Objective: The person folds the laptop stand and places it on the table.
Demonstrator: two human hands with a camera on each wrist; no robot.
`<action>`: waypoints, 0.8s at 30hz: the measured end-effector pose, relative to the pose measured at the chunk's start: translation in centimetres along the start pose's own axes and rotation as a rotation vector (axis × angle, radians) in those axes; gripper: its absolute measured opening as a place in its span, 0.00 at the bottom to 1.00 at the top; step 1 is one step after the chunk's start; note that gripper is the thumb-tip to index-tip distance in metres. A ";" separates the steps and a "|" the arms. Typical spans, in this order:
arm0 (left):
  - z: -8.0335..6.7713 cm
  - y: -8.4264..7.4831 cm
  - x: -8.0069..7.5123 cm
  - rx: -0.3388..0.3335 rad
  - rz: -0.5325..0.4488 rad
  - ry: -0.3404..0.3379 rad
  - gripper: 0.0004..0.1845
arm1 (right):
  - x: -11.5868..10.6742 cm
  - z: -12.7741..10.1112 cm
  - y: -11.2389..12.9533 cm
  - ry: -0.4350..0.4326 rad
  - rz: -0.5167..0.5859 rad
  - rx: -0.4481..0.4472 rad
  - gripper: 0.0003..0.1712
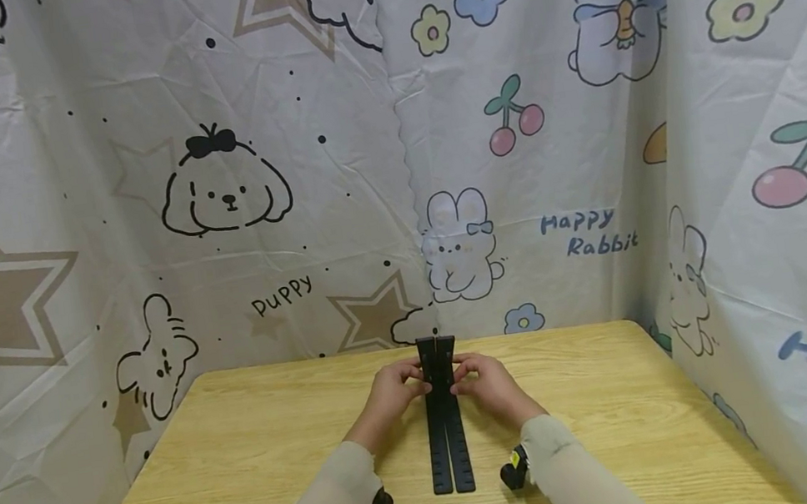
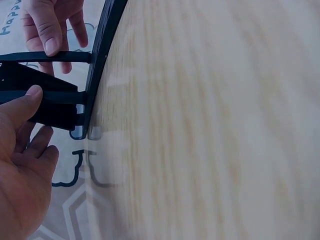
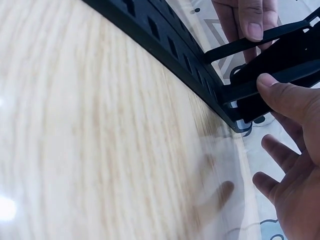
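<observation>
A black folding laptop stand (image 1: 439,449) stands on the table, its two long notched rails lying side by side and pointing toward me. At the far end, two narrow arms rise from the rails, with a dark plate between them in both wrist views. My left hand (image 1: 393,392) holds the left arm, its thumb laid along the bar and its other fingers bent behind. On the opposite side, my right hand (image 1: 487,380) grips the right arm (image 3: 287,77) with the thumb on top, while its lower fingers stick out loosely.
The light wooden table (image 1: 260,438) ends just beyond the stand, at a printed curtain (image 1: 348,233) that hangs behind and along the sides. Small black wrist devices sit below the left sleeve (image 1: 328,497) and beside the right sleeve (image 1: 585,473).
</observation>
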State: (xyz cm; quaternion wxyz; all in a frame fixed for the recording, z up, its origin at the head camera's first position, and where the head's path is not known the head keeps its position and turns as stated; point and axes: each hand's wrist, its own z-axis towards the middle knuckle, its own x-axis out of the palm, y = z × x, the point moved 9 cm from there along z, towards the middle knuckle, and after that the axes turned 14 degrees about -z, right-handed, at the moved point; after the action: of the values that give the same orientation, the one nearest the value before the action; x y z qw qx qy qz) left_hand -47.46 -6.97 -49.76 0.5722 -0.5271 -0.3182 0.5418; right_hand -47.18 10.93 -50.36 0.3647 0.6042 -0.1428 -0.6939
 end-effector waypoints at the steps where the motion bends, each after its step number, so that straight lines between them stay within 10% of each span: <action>1: 0.1 0.0 0.0 0.004 -0.002 -0.004 0.02 | 0.0 0.0 0.0 0.000 0.003 0.002 0.07; 24: 0.5 1.0 -0.5 -0.026 -0.103 -0.079 0.07 | -0.4 0.3 -0.7 -0.095 0.077 0.077 0.03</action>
State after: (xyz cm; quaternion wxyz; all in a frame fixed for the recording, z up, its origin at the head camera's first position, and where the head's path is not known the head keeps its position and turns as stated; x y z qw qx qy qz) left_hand -48.31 -7.42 -50.48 0.5795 -0.4956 -0.3740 0.5279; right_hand -47.69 11.63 -50.39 0.3604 0.5783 -0.2094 -0.7013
